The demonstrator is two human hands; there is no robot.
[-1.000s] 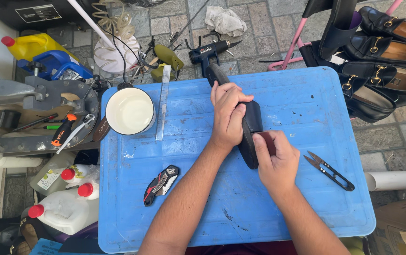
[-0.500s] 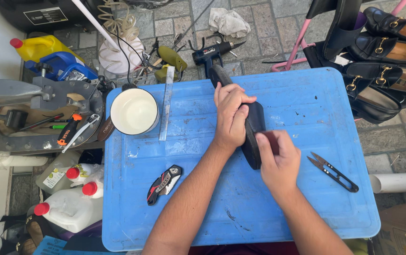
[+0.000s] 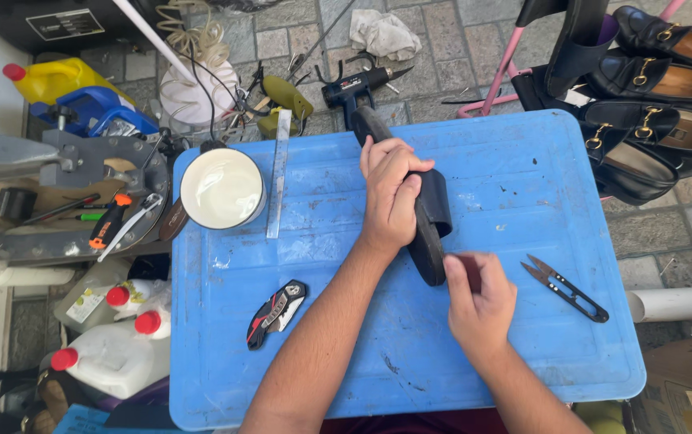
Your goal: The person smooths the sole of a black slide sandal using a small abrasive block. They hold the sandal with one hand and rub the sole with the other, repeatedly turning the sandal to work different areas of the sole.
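Blue plastic tabletop (image 3: 523, 185) over stone paving, with a black slide sandal (image 3: 430, 229) lying lengthwise at its middle.

Your left hand (image 3: 390, 197) presses down across the sandal's strap, fingers curled over it and holding it flat to the table. Your right hand (image 3: 478, 301) sits at the near end of the sole, fingers pinched narrow on a small dark reddish piece; what it is cannot be told. The sandal looks light, with a rubbery sole that likely flexes, so hold it by the strap and sole edge, where your left hand already is. Thread snips (image 3: 567, 288) lie just right of your right hand, a folding knife (image 3: 276, 312) well to the left. Near the far left corner stand a white tub (image 3: 223, 189) and a metal ruler (image 3: 278, 173).
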